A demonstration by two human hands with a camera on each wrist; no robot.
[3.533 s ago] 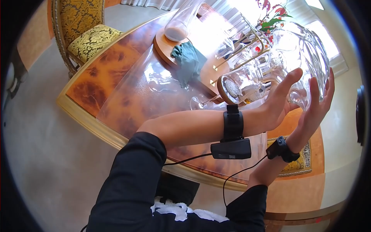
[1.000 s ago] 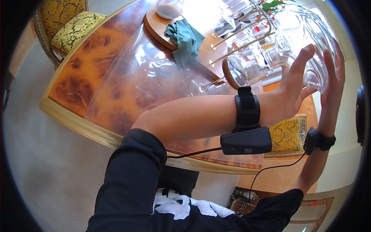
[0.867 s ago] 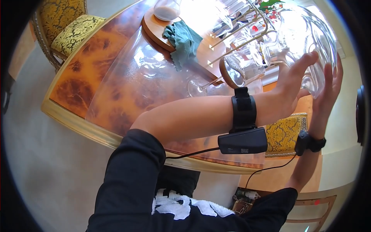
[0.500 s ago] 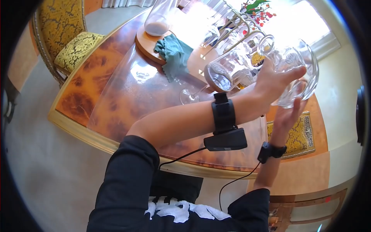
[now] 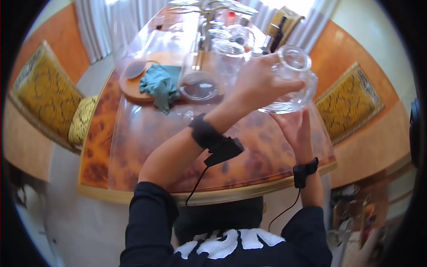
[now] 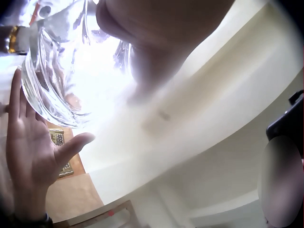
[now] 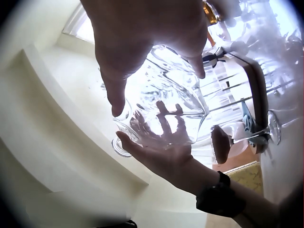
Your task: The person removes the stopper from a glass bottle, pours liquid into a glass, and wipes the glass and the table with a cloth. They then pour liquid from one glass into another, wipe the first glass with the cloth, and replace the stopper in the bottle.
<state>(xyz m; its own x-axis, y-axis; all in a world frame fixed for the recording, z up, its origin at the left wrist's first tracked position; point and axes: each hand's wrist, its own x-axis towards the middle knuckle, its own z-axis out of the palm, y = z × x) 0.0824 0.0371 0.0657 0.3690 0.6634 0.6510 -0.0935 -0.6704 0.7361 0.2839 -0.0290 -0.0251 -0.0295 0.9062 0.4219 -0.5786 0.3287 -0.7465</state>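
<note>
1. One clear glass vase [image 5: 308, 91] is up in our hands, above the right part of the table [image 5: 249, 160], with its round mouth tipped up toward us.
2. Our left hand [image 5: 260, 82] is clamped on the vase below the mouth, thumb across the near side and the other fingers mostly hidden behind the glass.
3. Our right hand [image 5: 296, 129] is under the vase, its fingers apart and fairly straight, reaching up against the glass rather than closing round it.
4. Left of the vase, we have a large glass [image 5: 199, 89] with its wide round end toward us.
5. Just beside that, a green cloth [image 5: 162, 84] lies crumpled on the wooden board [image 5: 130, 91] and hangs over its near edge.
6. At the board's left end we see a carafe [image 5: 134, 70], its upper part washed out by the light.
7. Farther off, toward the table's far edge, are more glassware and a metal rack [image 5: 208, 29], too bright to sort out fully.
8. Off the table's left edge we have one patterned chair [image 5: 44, 93]; off its right edge, another chair [image 5: 351, 107].
</note>
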